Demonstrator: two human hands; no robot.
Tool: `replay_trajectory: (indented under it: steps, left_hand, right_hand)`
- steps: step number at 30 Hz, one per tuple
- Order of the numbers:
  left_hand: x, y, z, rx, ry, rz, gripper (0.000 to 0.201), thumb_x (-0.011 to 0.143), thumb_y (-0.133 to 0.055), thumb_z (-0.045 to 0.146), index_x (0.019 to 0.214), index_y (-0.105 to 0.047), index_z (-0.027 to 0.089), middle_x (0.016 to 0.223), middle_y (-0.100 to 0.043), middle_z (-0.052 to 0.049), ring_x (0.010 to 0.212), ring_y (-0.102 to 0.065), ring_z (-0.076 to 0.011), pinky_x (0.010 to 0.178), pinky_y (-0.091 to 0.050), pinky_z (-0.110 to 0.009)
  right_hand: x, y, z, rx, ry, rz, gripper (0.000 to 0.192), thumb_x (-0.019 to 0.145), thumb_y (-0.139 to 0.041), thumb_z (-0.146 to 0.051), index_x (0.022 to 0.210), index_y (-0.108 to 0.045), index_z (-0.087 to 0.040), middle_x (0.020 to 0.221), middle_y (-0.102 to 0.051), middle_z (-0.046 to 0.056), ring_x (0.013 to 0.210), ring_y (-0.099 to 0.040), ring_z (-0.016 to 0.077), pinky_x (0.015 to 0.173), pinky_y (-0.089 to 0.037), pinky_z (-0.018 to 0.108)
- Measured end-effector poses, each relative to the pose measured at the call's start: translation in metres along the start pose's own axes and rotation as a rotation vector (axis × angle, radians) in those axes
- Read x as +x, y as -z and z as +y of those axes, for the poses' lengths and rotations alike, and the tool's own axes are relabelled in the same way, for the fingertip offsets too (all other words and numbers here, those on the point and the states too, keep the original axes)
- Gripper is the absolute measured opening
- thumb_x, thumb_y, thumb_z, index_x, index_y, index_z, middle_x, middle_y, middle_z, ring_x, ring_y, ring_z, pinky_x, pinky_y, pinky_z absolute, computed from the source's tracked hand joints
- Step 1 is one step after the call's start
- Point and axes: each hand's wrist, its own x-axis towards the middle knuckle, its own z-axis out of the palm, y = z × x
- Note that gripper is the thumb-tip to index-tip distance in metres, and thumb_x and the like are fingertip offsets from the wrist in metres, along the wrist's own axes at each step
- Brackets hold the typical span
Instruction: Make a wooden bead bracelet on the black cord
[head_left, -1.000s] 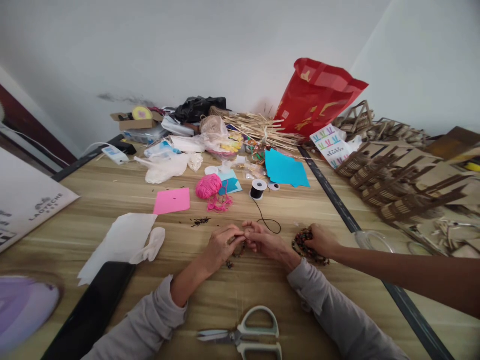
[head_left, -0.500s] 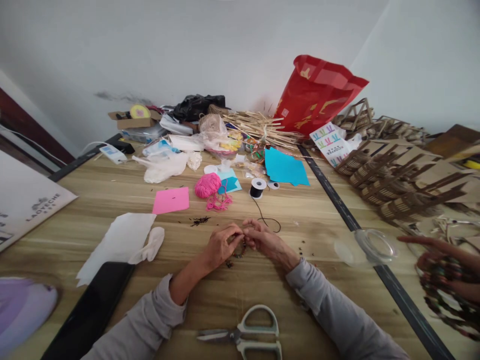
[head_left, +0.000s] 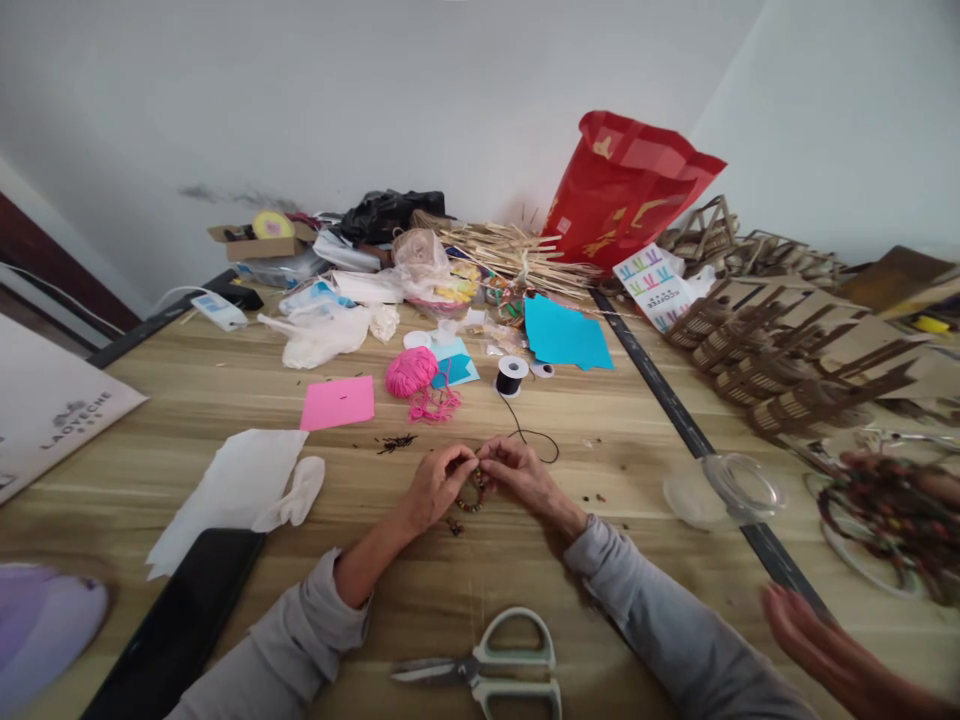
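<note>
My left hand (head_left: 433, 487) and my right hand (head_left: 521, 474) meet at the middle of the wooden table (head_left: 187, 400), fingertips pinched together on a short strand of coloured beads (head_left: 474, 492) that hangs between them. A black cord runs from my right hand back to a black thread spool (head_left: 511, 376). A few loose beads (head_left: 453, 524) lie under my left hand. Scissors (head_left: 495, 672) with pale handles lie near the front edge, between my grey sleeves.
Another person's hand (head_left: 817, 640) is at the lower right, and a blurred heap of beads (head_left: 892, 510) sits on a plate. A clear lid (head_left: 731, 487), pink yarn (head_left: 411, 373), pink paper (head_left: 338, 402), blue paper (head_left: 564, 337), white tissue (head_left: 240, 478), a phone (head_left: 184, 620), a red bag (head_left: 626, 190).
The other person's hand took a heap of beads from beside my right hand away to the right. My own hands stayed together on the bead strand.
</note>
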Motion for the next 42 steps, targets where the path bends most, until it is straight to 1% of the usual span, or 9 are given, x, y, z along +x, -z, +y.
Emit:
replay_trajectory:
  steps: [4,9,13,21,26,32,42]
  left_hand:
    - [0.001,-0.002,-0.004,-0.070,0.045,-0.039,0.022,0.084,-0.051,0.030,0.072,-0.060,0.015,0.063,-0.057,0.001,0.060,-0.050,-0.0127,0.058,-0.039,-0.022]
    - [0.002,-0.004,-0.013,-0.163,0.096,-0.065,0.023,0.083,-0.052,0.032,0.073,-0.061,0.014,0.064,-0.058,0.000,0.060,-0.051,-0.0129,0.057,-0.040,-0.023]
    - [0.003,-0.004,-0.015,-0.216,0.118,-0.077,0.023,0.082,-0.055,0.033,0.073,-0.062,0.014,0.065,-0.061,-0.001,0.062,-0.054,-0.0139,0.059,-0.042,-0.023]
    - [0.004,-0.001,-0.011,-0.160,0.103,-0.098,0.027,0.083,-0.053,0.037,0.074,-0.063,0.013,0.067,-0.062,-0.002,0.066,-0.053,-0.0151,0.062,-0.041,-0.024]
    - [0.004,-0.001,-0.011,-0.154,0.110,-0.102,0.027,0.083,-0.053,0.036,0.073,-0.062,0.013,0.066,-0.060,-0.001,0.064,-0.052,-0.0148,0.060,-0.039,-0.024]
    - [0.004,0.000,-0.012,-0.126,0.090,-0.110,0.025,0.084,-0.052,0.035,0.073,-0.062,0.014,0.066,-0.059,-0.001,0.065,-0.052,-0.0146,0.060,-0.039,-0.024]
    - [0.004,0.001,-0.010,-0.101,0.060,-0.118,0.025,0.085,-0.051,0.033,0.070,-0.059,0.014,0.064,-0.057,0.000,0.064,-0.050,-0.0140,0.060,-0.038,-0.024]
  right_hand:
    - [0.001,0.001,-0.001,-0.016,-0.004,-0.004,0.030,0.075,-0.069,-0.043,0.082,-0.061,-0.015,0.068,-0.058,-0.001,0.057,-0.055,0.0102,0.050,-0.045,0.020]
    - [0.002,0.003,0.000,-0.022,-0.004,-0.031,0.029,0.075,-0.068,-0.043,0.082,-0.061,-0.015,0.068,-0.057,-0.001,0.057,-0.053,0.0098,0.050,-0.047,0.021]
    - [0.002,0.004,0.001,-0.003,-0.010,-0.048,0.029,0.076,-0.068,-0.042,0.081,-0.061,-0.015,0.065,-0.058,-0.001,0.054,-0.055,0.0101,0.051,-0.048,0.022]
    - [0.004,0.006,0.005,0.032,0.007,-0.065,0.027,0.076,-0.069,-0.038,0.084,-0.060,-0.014,0.066,-0.060,-0.002,0.054,-0.057,0.0092,0.050,-0.048,0.021]
    - [0.005,0.009,0.007,0.022,0.006,-0.097,0.027,0.077,-0.069,-0.039,0.083,-0.060,-0.014,0.065,-0.061,-0.002,0.054,-0.058,0.0098,0.051,-0.049,0.021]
    - [0.005,0.009,0.007,0.026,0.007,-0.100,0.027,0.076,-0.070,-0.039,0.082,-0.062,-0.014,0.064,-0.061,-0.001,0.054,-0.058,0.0100,0.052,-0.050,0.021]
    - [0.005,0.010,0.004,0.028,-0.028,-0.122,0.028,0.074,-0.071,-0.039,0.081,-0.063,-0.013,0.063,-0.062,0.000,0.054,-0.058,0.0100,0.050,-0.050,0.021]
